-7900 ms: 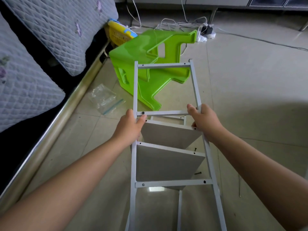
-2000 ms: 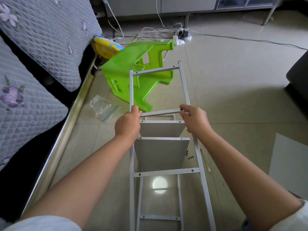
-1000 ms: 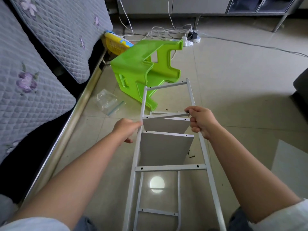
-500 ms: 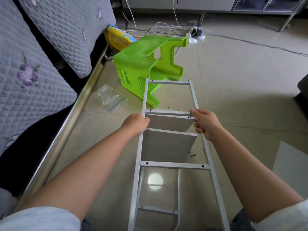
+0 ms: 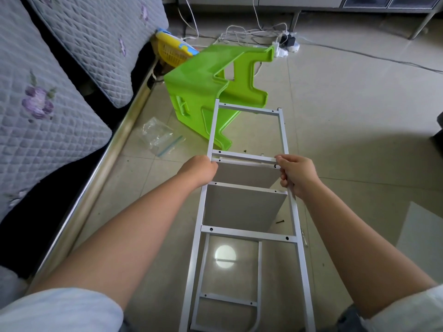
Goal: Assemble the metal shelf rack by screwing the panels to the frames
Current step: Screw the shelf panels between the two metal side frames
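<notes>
On the tiled floor, my left hand and right hand each grip the frame over two panels. Unscrewed, I judge they could slip.

Two hands, left hand and right hand, gripping one frame. Two panels sitting between hands. One green stool lying beyond. One plastic bag lying left. Two loose screws showing.
</notes>
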A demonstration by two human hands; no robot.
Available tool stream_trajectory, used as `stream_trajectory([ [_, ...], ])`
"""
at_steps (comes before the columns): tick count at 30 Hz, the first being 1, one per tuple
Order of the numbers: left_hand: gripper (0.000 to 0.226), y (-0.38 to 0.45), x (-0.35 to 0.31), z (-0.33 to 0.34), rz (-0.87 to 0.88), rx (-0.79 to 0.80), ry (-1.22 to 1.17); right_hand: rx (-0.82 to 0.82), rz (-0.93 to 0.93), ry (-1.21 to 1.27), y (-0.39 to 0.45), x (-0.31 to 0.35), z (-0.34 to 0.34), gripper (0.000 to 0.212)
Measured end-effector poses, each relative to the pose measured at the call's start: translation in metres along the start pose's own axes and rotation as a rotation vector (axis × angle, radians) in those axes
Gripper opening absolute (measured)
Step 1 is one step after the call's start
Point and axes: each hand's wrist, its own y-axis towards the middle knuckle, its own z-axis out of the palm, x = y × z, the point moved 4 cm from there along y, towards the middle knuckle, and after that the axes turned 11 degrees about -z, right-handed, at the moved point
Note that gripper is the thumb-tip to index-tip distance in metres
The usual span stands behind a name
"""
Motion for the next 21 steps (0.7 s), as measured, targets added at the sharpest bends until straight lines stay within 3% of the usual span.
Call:
stream_trajectory([
  [21, 0.035, 0.0044, 0.0019, 0.0096, -0.024, 0.026, 0.001, -0.022, 0.015, -0.018, -0.0010, -0.0003, -0.0012, 0.010],
])
